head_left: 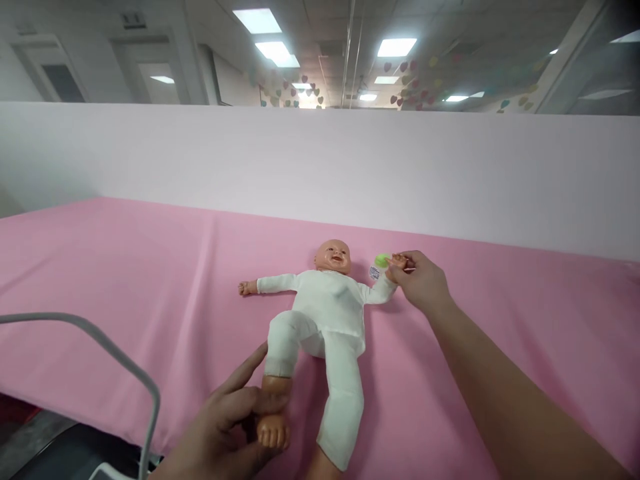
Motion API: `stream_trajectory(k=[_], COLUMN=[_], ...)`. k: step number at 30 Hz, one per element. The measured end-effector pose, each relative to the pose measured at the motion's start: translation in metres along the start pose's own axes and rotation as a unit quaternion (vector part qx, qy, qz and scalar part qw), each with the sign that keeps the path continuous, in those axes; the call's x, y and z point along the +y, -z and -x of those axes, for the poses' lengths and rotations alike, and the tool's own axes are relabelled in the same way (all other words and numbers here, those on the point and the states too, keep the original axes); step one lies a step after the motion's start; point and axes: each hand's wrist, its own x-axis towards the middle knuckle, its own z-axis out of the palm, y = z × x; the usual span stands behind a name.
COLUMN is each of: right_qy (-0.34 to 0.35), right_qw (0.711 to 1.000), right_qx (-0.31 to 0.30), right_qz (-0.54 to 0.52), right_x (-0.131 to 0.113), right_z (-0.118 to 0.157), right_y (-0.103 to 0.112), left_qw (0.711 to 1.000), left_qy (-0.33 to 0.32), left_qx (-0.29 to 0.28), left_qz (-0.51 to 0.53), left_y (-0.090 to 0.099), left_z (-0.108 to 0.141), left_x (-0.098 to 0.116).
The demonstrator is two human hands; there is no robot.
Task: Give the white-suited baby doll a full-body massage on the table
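A baby doll [330, 303] with a bald head and a white cloth body lies on its back, its head toward the far wall. My left hand [225, 423] is closed around the doll's bare ankle on the left side, thumb across it and index finger along the white leg. That leg is bent at the knee, while the other lies stretched toward me. With my right hand [423, 280] I grip the doll's hand [399, 261] on the right side, that arm bent upward. Beside it are a round green piece [383, 260] and a small printed white label [375, 273].
A pink sheet [150, 267] with folds covers the surface under the doll. Behind it stands a low white partition [320, 167]. A grey curved tube or cable [125, 360] arches in at the lower left, above a dark object [80, 453].
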Motion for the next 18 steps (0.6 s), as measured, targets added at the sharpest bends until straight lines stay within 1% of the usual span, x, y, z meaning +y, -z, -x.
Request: stream_trajectory(k=[2, 4, 6, 8, 11, 13, 16, 18], right_qy=[0.125, 0.235, 0.321, 0.375, 0.412, 0.414, 0.394, 0.358], right_qw=[0.992, 0.971, 0.944, 0.919, 0.897, 0.895, 0.908, 0.926], right_qx=[0.008, -0.011, -0.044, -0.081, -0.125, -0.132, -0.126, -0.114], right_qz=[0.008, 0.041, 0.066, 0.087, 0.103, 0.1, 0.073, 0.038], right_x=[-0.027, -0.047, -0.057, -0.056, -0.049, -0.047, -0.049, -0.051], right_z=[0.019, 0.039, 0.056, 0.067, 0.077, 0.079, 0.077, 0.073], right_y=[-0.012, -0.026, -0.042, -0.055, -0.068, -0.071, -0.072, -0.069], left_qw=[1.0, 0.999, 0.999, 0.998, 0.995, 0.994, 0.994, 0.995], left_qy=[-0.009, -0.02, -0.035, -0.055, -0.081, -0.088, -0.086, -0.081], left_qx=[-0.01, -0.019, -0.026, -0.034, -0.047, -0.051, -0.054, -0.051], left_qz=[-0.019, -0.017, -0.007, -0.002, -0.019, -0.033, -0.042, -0.031], left_y=[0.0, -0.001, -0.005, -0.009, -0.015, -0.018, -0.019, -0.018], left_z=[-0.011, -0.021, -0.03, -0.037, -0.045, -0.048, -0.049, -0.045], left_x=[0.019, 0.032, 0.038, 0.038, 0.034, 0.031, 0.029, 0.03])
